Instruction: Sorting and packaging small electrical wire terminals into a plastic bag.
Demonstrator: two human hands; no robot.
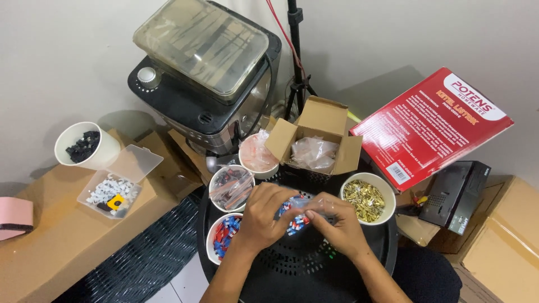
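Head view: left hand (263, 216) and right hand (337, 224) both pinched on small clear bag (296, 212) of red and blue bits, between them. Light, soft, slippery. Best gripped at top edge. Cup (370, 197) beside right hand.

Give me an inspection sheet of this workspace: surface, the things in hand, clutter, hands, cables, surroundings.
Surface: round black table, vented top.
Job's things: clear bag of red and blue parts, held over the table.
Clutter: cup of brass parts; cup of red and blue parts; cup of bagged parts; open carton; white cup; clear tray.
Hands: left hand and right hand both grip the bag.
Cables: red cable along the wall.
Surroundings: black appliance, red box, cardboard boxes.
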